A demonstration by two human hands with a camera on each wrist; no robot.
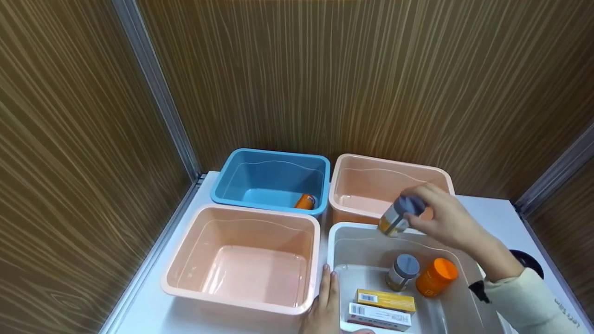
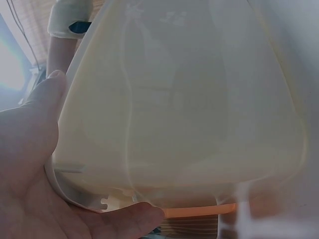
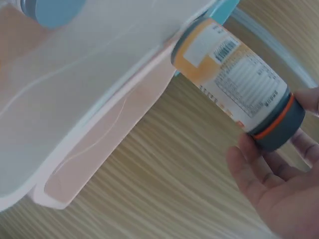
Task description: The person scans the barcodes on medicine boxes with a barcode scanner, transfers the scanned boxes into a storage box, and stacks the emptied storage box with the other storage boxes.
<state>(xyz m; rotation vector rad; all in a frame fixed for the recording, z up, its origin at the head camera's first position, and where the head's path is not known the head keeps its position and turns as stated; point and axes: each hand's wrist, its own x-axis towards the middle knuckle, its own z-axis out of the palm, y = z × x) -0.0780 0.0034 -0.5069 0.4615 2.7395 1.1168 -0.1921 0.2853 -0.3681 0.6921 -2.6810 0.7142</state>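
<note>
My right hand pinches a supplement bottle by its grey cap, above the far rim of the white bin. The bottle tilts, its white and orange label with a barcode facing the right wrist view. Inside the white bin are another grey-capped bottle, an orange bottle, a yellow box and a white box. My left hand rests against the white bin's near left corner, fingers extended along its outer side; in the left wrist view the thumb lies along the rim.
A pink bin stands at the left. Behind it, a blue bin contains an orange bottle. Another pink bin sits behind the white one, partly hidden by my right hand. A dark round object lies beyond my right forearm.
</note>
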